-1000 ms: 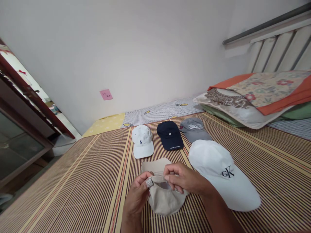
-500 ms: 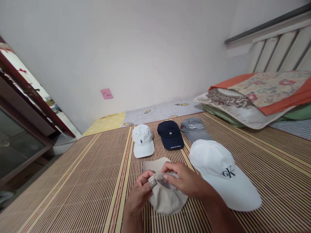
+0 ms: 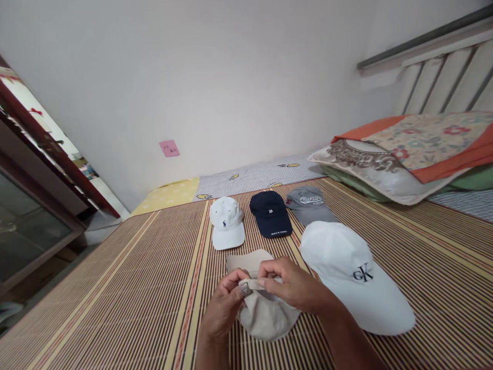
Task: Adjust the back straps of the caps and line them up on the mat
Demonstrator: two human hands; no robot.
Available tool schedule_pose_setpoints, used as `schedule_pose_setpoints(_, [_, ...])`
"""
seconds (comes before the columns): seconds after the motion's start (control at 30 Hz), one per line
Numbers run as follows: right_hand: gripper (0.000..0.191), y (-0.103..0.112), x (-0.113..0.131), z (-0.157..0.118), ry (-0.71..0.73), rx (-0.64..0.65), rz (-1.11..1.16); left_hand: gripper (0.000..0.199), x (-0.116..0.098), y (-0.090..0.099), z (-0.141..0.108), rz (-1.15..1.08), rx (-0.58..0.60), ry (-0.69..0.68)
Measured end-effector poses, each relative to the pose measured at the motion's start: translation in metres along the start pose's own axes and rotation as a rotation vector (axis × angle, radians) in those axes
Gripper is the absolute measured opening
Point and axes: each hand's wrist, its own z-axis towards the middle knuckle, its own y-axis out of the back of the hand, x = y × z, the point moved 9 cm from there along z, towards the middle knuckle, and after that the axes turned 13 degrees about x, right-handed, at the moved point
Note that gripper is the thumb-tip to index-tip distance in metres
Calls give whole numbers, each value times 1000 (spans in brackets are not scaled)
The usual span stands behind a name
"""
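Note:
A beige cap [image 3: 265, 318] rests on the striped mat with its back strap toward me and its brim pointing away. My left hand [image 3: 223, 306] pinches the strap's left end beside a small metal buckle [image 3: 245, 289]. On the strap's right part, my right hand [image 3: 295, 285] is closed with thumb and fingers. Part of the strap and the cap's opening are hidden by my fingers. Close to my right forearm lies a large white cap [image 3: 342, 257] with black "CK" letters.
Beyond my hands lie a white cap [image 3: 227, 221], a navy cap [image 3: 270, 213] and a grey cap [image 3: 308, 203]. Pillows [image 3: 370, 164] with an orange floral cloth [image 3: 435, 139] are at the right, by a wall with a pink note [image 3: 169, 148].
Both hands have shifted slightly right with the strap between them. The buckle has tilted, and the beige cap has moved a little.

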Motion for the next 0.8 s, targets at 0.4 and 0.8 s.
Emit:
schedule_pose_setpoints(0.4, [12,4,9,-5,-35,14,-40,32,3,-1,0,-2,-11,42])
schedule_pose_setpoints(0.8, [9,2,3,-5,-30,66,-17,32,5,-4,0,21,2,60])
